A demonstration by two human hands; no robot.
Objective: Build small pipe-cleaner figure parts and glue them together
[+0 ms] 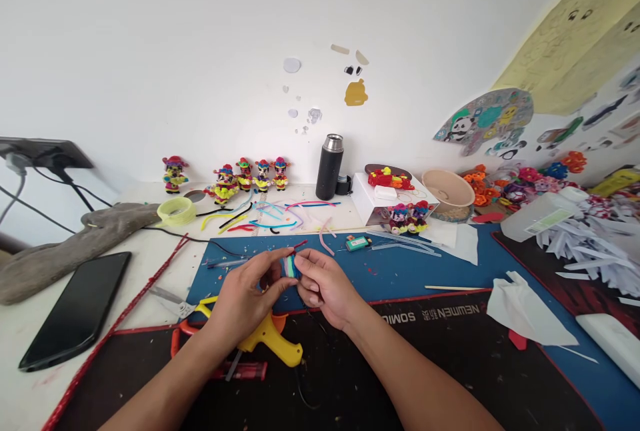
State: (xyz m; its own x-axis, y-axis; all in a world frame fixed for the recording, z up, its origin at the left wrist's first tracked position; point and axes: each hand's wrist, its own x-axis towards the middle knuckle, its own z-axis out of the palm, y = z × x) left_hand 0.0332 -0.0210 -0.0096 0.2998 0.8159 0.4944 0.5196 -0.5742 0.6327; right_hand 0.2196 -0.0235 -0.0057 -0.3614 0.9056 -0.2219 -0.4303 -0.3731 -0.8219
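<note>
In the middle of the view, my left hand pinches a small striped piece of white, green and blue bands that look like fuzzy craft stems. My right hand has its fingers closed on the other side of the same piece. A dark red strand sticks out at the top, close to my right fingertips. Part of the piece is hidden behind my fingers. Under my left wrist lies a yellow glue gun, partly covered. Scissors and red-handled pliers lie left of it.
Several colourful figurines stand along the wall. Loose craft stems, a tape roll and a black bottle are at the back. A phone lies left; a tissue and paper strips lie right.
</note>
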